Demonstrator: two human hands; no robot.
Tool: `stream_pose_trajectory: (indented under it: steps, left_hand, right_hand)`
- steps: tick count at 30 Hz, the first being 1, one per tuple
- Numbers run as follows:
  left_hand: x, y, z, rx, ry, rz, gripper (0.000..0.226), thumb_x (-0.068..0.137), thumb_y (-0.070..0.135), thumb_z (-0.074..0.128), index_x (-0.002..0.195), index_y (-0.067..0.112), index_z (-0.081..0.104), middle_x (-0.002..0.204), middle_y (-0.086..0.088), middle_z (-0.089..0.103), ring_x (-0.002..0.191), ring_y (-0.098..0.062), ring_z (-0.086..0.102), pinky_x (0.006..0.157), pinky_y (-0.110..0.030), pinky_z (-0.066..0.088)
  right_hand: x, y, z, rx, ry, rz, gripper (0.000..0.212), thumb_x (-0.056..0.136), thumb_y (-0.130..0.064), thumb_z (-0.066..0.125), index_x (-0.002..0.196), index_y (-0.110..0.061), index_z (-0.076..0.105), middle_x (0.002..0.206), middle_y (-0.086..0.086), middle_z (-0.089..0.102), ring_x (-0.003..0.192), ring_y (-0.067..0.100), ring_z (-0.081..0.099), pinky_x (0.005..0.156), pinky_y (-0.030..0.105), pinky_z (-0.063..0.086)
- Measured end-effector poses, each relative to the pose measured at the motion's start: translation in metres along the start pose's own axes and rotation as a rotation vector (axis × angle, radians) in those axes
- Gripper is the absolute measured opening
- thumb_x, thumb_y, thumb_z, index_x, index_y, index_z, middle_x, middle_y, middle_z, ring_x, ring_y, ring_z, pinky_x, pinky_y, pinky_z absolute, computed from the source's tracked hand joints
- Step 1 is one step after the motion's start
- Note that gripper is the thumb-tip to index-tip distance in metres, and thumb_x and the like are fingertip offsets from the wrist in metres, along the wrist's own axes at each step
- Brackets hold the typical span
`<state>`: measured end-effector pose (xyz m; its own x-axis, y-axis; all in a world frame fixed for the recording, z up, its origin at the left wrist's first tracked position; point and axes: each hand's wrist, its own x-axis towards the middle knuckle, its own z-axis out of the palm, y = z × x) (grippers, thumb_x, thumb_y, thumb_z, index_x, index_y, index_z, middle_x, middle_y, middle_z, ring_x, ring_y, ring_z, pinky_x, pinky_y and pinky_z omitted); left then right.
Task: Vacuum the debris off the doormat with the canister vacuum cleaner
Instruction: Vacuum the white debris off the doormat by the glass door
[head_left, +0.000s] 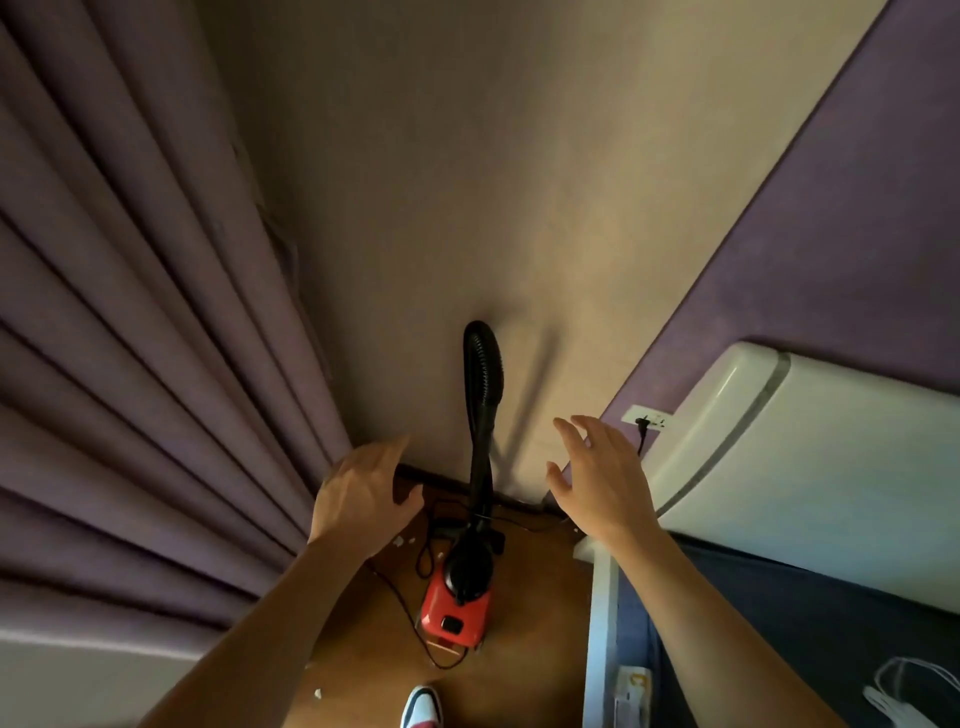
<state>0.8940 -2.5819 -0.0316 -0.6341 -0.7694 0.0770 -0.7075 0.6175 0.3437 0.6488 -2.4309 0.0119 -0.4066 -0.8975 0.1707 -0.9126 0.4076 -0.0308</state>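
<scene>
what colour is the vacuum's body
Red, with a black top and hose; the vacuum shows in the head view.

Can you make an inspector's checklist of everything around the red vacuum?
Surface: wooden floor.
Job's things: red canister vacuum on the floor, black hose rising against the wall; no doormat seen.
Clutter: small white bits on the floor.
Grippers: left hand and right hand open, holding nothing, either side of the hose.
Cables: black cord loose on the floor; plug in the wall socket.
Surroundings: purple curtain left, what looks like a bed right.
</scene>
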Motion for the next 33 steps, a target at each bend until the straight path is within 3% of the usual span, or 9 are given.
stream_pose_trajectory:
  steps: [8, 13, 16, 21, 28, 30, 33]
  left_hand:
    - [0.021, -0.019, 0.024, -0.008, -0.068, -0.063, 0.064, 0.087, 0.05, 0.065, 0.144, 0.025, 0.049, 0.129, 0.0, 0.064, 0.114, -0.016, 0.063, 0.094, -0.033, 0.054]
    - [0.062, 0.008, 0.053, -0.076, -0.131, -0.098, 0.064, 0.089, 0.051, 0.063, 0.145, 0.025, 0.047, 0.137, -0.001, 0.058, 0.122, -0.019, 0.057, 0.098, -0.033, 0.05]
    - [0.087, 0.029, 0.068, -0.158, -0.162, -0.157, 0.063, 0.091, 0.051, 0.062, 0.147, 0.029, 0.043, 0.135, 0.0, 0.057, 0.114, -0.019, 0.059, 0.094, -0.032, 0.05]
    - [0.121, 0.051, 0.1, -0.295, -0.127, -0.174, 0.06, 0.087, 0.048, 0.069, 0.14, 0.028, 0.05, 0.137, 0.007, 0.057, 0.124, -0.01, 0.054, 0.103, -0.033, 0.048]
    - [0.146, 0.072, 0.138, -0.452, 0.043, -0.251, 0.043, 0.08, 0.038, 0.081, 0.115, 0.017, 0.068, 0.11, 0.005, 0.071, 0.096, -0.005, 0.067, 0.082, -0.019, 0.056]
    - [0.156, 0.074, 0.143, -0.45, 0.109, -0.268, 0.033, 0.079, 0.032, 0.082, 0.104, 0.013, 0.072, 0.097, 0.004, 0.075, 0.083, -0.001, 0.065, 0.073, -0.007, 0.051]
    - [0.167, 0.071, 0.143, -0.494, 0.125, -0.294, 0.024, 0.077, 0.026, 0.085, 0.093, 0.011, 0.076, 0.085, 0.007, 0.074, 0.076, -0.002, 0.065, 0.068, -0.004, 0.044]
  right_hand:
    - [0.034, 0.009, 0.028, 0.056, -0.111, -0.063, 0.058, 0.089, -0.044, 0.07, 0.137, -0.013, 0.059, 0.134, 0.011, 0.065, 0.12, 0.027, 0.064, 0.096, 0.041, 0.055]
    - [0.073, 0.028, 0.058, 0.133, -0.169, -0.158, 0.06, 0.09, -0.047, 0.068, 0.14, -0.015, 0.056, 0.136, 0.008, 0.064, 0.124, 0.026, 0.061, 0.101, 0.038, 0.051]
    - [0.098, 0.04, 0.081, 0.184, -0.199, -0.226, 0.058, 0.089, -0.045, 0.071, 0.137, -0.014, 0.059, 0.13, 0.007, 0.067, 0.118, 0.025, 0.065, 0.097, 0.037, 0.054]
    - [0.131, 0.056, 0.13, 0.265, -0.346, -0.298, 0.063, 0.092, -0.048, 0.066, 0.144, -0.016, 0.051, 0.14, 0.006, 0.059, 0.126, 0.024, 0.059, 0.103, 0.037, 0.052]
    - [0.155, 0.042, 0.199, 0.48, -0.527, -0.256, 0.06, 0.088, -0.048, 0.071, 0.141, -0.025, 0.051, 0.136, 0.004, 0.057, 0.118, 0.024, 0.062, 0.093, 0.039, 0.057]
    - [0.162, 0.033, 0.215, 0.541, -0.546, -0.251, 0.052, 0.086, -0.043, 0.075, 0.132, -0.024, 0.06, 0.127, 0.004, 0.061, 0.111, 0.025, 0.064, 0.089, 0.039, 0.057]
    - [0.169, 0.021, 0.232, 0.652, -0.545, -0.172, 0.048, 0.083, -0.032, 0.08, 0.126, -0.015, 0.067, 0.115, 0.01, 0.069, 0.102, 0.029, 0.067, 0.083, 0.039, 0.057]
